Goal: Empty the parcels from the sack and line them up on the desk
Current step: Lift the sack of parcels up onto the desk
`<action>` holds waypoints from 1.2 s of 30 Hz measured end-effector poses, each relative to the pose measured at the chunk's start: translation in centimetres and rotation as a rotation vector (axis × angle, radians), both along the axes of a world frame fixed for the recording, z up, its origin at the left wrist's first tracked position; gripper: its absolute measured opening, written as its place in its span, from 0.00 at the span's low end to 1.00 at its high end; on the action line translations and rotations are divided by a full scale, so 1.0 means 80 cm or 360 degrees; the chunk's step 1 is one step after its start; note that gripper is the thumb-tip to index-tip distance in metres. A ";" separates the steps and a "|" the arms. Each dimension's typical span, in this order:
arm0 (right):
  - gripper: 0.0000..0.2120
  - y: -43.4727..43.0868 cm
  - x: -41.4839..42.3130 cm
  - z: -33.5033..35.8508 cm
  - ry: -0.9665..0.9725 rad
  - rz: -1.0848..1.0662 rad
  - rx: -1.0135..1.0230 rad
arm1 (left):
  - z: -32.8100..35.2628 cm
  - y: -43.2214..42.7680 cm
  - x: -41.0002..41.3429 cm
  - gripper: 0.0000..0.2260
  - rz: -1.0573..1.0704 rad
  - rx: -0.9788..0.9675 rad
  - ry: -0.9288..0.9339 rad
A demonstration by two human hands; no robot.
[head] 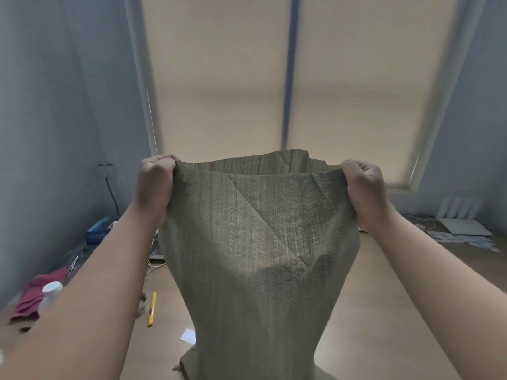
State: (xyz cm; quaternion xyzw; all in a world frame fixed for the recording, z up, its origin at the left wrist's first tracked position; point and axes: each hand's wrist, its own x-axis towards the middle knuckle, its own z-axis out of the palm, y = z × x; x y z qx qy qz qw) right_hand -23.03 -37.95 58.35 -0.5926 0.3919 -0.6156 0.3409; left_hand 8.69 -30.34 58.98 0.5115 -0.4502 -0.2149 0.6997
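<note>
I hold the sack (255, 242) up in front of me, over the brown desk (384, 311). It is made of rough woven strips, grey-green, with tiny bumps all over like a basket. Light shines through the thin weave. A long slanted crease runs across the front. The sack is wide at the top and gets narrow lower down, and its bottom end is bunched up low at the near edge of the desk.

My left hand (155, 185) is curled into a fist around the top left corner. My right hand (365, 190) grips the top right corner the same way, fingers tucked in tight. Both arms reach out straight and a bit up, and the top edge is pulled flat between them (it sags open a little, so I can see the far wall of the sack behind it).

There is a dark patch low in the cloth. It might be something inside, or only a shadow; I can't tell.

On the desk to my left lie a yellow pen-like stick (152, 308), a small white paper (188, 335), a soft red cloth (35, 294) and a round white bottle top (50, 287). Far to the right sits a flat white box (463, 226).
</note>
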 end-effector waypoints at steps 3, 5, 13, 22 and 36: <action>0.11 -0.028 -0.004 -0.015 -0.0039 0.0026 0.0011 | -0.007 -0.022 0.007 0.05 -0.0045 -0.0004 0.0055; 0.12 -0.041 -0.006 -0.024 -0.0076 0.0055 0.0045 | -0.014 -0.036 0.016 0.08 -0.0086 0.0000 0.0044; 0.05 -0.062 -0.015 -0.055 -0.0124 0.0148 0.0171 | -0.054 -0.073 0.042 0.10 -0.0364 -0.0062 0.0142; 0.17 -0.070 -0.029 -0.099 -0.0104 0.0064 0.0443 | -0.117 -0.104 0.056 0.09 -0.0688 0.0333 0.0065; 0.24 -0.101 -0.039 -0.174 -0.0283 0.0322 0.0758 | -0.192 -0.115 0.035 0.08 -0.0278 0.0403 0.0100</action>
